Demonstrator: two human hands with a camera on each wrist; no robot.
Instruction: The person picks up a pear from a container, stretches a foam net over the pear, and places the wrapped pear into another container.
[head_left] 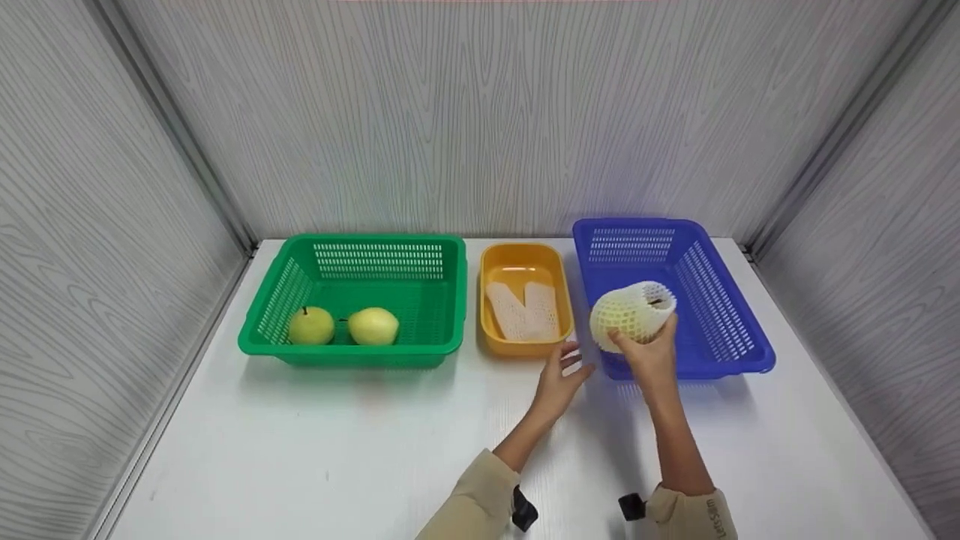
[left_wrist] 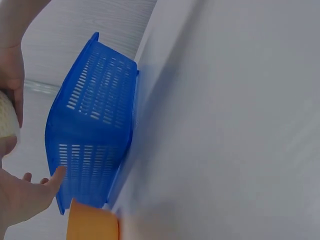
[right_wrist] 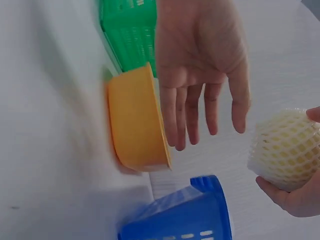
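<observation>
My right hand (head_left: pixel 654 360) grips a pear (head_left: pixel 630 315) wrapped in a white foam net (right_wrist: pixel 285 147), holding it over the near left part of the blue basket (head_left: pixel 720 300). The pear's dark stem shows through the net's open end. My left hand (head_left: pixel 556 382) holds nothing; its fingers are spread and relaxed, between the front of the orange tub (head_left: pixel 491 346) and the blue basket. In the right wrist view the left hand (right_wrist: pixel 205 65) shows its palm, apart from the wrapped pear. Two flat foam nets (head_left: pixel 541 309) lie in the tub.
A green basket (head_left: pixel 352 351) stands at the left with two bare pears, one greenish pear (head_left: pixel 311 327) and one yellow pear (head_left: pixel 373 327). All the containers sit in a row on a white table (head_left: pixel 337 450). Grey wood-grain panels (head_left: pixel 412 112) enclose the back and sides.
</observation>
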